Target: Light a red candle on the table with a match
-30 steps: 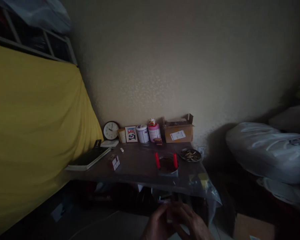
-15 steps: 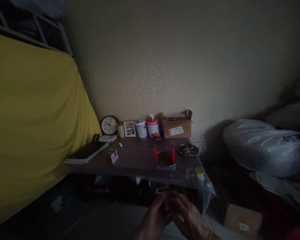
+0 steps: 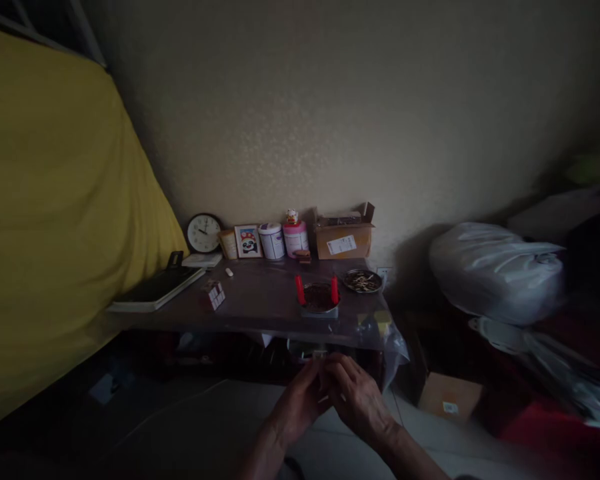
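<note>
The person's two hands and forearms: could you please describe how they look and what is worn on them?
The left hand and the right hand are bare, without gloves. No sleeve shows on the visible left forearm or right forearm. I notice no watch or bracelet, but the picture is too dim to tell about rings.

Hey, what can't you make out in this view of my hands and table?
All in the head view:
Small object: mostly covered by the left hand and right hand holding it.
Box label: print too small.
White bag: contents hidden by its plastic.
Yellow cloth: cut off by the left edge.
</note>
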A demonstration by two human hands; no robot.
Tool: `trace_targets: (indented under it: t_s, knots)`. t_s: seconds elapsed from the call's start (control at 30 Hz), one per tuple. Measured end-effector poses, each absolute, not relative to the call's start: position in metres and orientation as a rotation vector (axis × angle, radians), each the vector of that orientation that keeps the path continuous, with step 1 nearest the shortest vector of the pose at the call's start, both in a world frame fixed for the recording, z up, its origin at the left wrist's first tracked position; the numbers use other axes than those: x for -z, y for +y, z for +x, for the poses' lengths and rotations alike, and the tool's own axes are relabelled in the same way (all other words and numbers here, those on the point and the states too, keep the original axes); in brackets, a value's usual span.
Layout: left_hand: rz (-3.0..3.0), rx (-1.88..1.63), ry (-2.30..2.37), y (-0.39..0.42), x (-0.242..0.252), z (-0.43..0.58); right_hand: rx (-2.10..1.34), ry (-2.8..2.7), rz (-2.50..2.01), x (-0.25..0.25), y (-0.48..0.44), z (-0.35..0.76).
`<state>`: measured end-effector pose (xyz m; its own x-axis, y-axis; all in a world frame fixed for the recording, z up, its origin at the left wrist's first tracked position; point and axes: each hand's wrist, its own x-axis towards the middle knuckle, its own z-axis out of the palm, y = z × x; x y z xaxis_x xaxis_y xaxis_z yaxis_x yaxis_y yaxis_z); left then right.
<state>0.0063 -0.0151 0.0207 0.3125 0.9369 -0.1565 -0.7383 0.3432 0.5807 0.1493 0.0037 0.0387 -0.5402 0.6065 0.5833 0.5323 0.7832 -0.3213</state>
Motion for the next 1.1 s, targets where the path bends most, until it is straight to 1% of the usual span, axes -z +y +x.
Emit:
trace_targets:
  t_s: [0.1, 0.17, 0.33, 0.4, 0.53, 0.87, 1.1]
  knots:
    - [0.446, -1.156, 0.500, -0.016, -0.022, 0.006, -0.111, -2.267, -0.837, -0.040, 0.004, 0.150]
    - [0.446, -1.174, 0.491, -0.017, -0.022, 0.005, -0.158, -2.275, -0.779, -0.044, 0.004, 0.152]
    - [0.363, -1.176, 0.525, -0.014, -0.019, 0.000, -0.517, -2.242, -0.746, -0.054, 0.009, 0.162]
    - [0.320, -1.109, 0.617, -0.013, -0.017, -0.001, -0.579, -2.181, -0.809, -0.053, 0.014, 0.165]
    - [0.285, -0.970, 0.767, -0.012, -0.014, -0.002, -0.594, -2.121, -0.946, -0.042, 0.024, 0.167]
    - [0.529, -0.982, 0.870, -0.015, -0.009, 0.003, -0.665, -2.256, -1.015, -0.041, 0.019, 0.163]
    - [0.653, -0.956, 0.908, -0.018, -0.004, 0.007, -0.715, -2.423, -1.166, -0.037, 0.017, 0.164]
